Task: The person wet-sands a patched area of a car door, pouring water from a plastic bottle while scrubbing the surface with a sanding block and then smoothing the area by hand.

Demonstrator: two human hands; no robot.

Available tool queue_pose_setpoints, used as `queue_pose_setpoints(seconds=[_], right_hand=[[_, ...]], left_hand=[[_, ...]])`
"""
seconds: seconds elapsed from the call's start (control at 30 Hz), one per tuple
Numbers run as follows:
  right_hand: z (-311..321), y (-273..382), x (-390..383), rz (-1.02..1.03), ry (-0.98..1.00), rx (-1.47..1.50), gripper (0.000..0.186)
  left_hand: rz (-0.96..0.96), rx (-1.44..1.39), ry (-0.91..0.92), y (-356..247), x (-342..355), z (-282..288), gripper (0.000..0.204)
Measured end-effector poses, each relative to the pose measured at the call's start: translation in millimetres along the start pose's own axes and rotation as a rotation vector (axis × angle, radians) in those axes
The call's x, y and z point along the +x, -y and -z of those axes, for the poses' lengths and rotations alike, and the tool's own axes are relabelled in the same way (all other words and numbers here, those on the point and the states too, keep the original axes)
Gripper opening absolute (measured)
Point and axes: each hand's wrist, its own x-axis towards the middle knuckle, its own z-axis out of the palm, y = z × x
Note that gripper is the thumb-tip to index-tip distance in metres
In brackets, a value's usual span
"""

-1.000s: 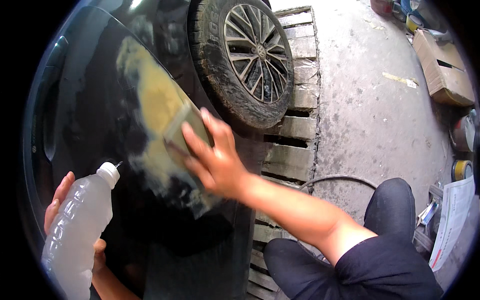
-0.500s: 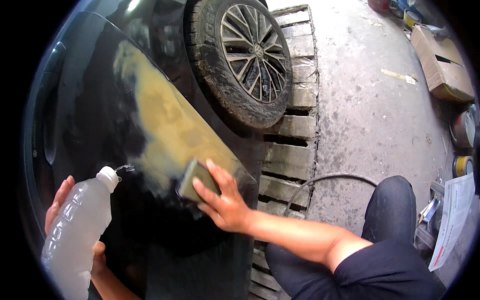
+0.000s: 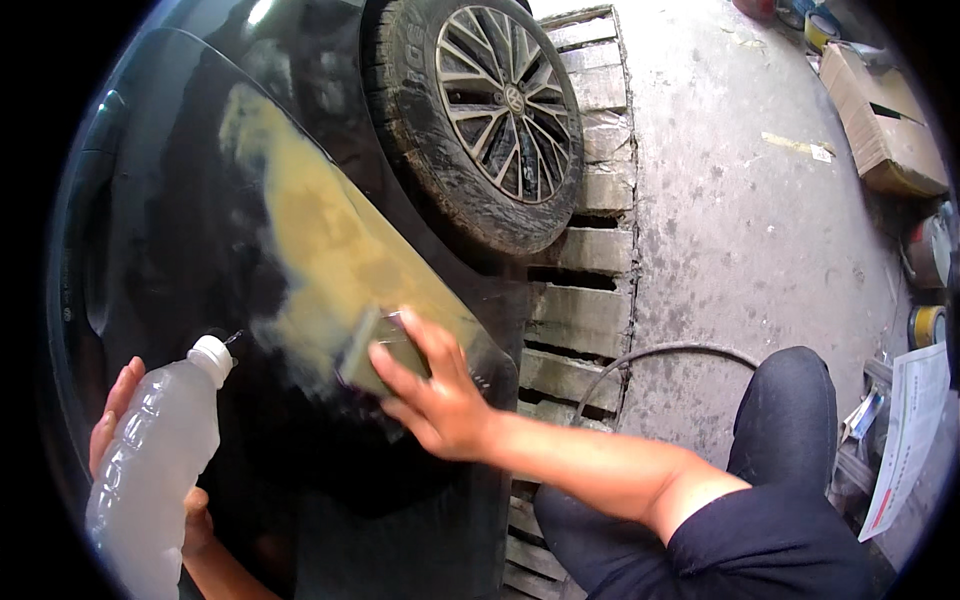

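My right hand [image 3: 440, 385] grips an olive-green sanding block [image 3: 372, 350] with a dark underside. The block lies against the lower end of a yellowish filler patch [image 3: 330, 240] on the black car panel [image 3: 190, 270]. In my left hand [image 3: 118, 405] is a clear plastic bottle [image 3: 158, 460] of cloudy liquid, tilted toward the panel. Its white cap [image 3: 212, 358] points at the panel, and a little liquid spurts from the tip. The bottle hides part of the left palm and fingers.
A muddy car wheel [image 3: 490, 110] stands above the patch. Alongside the car runs a slatted floor grate [image 3: 585, 260], with a dark hose [image 3: 660, 352] crossing onto the concrete floor [image 3: 720, 220]. At the right are a cardboard box [image 3: 880, 120], cans [image 3: 928, 326] and a printed sheet [image 3: 908, 430].
My right hand and the sanding block have shifted slightly left and up across the patch. The squirt from the bottle cap is smaller; the left hand has barely moved.
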Motion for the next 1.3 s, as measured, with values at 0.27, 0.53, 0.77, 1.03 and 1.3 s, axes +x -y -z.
queue_pose_setpoints(seconds=[0.27,0.53,0.77,1.03,1.3], right_hand=[[11,-20,20,0.014,0.025,-0.012,0.069],[19,-36,65,0.029,-0.031,-0.056,0.069],[7,-33,-77,-0.036,0.06,0.026,0.074],[16,-32,31,0.003,-0.008,-0.061,0.071],[8,-12,62,0.014,-0.032,-0.071,0.071]], left_hand=[[0.051,0.125,0.02,-3,5,8,0.104],[0.061,0.151,-0.035,-1,7,2,0.115],[0.039,0.208,-0.021,5,7,9,0.116],[0.033,0.166,0.016,-1,4,6,0.108],[-0.031,0.018,0.038,-2,3,5,0.099]])
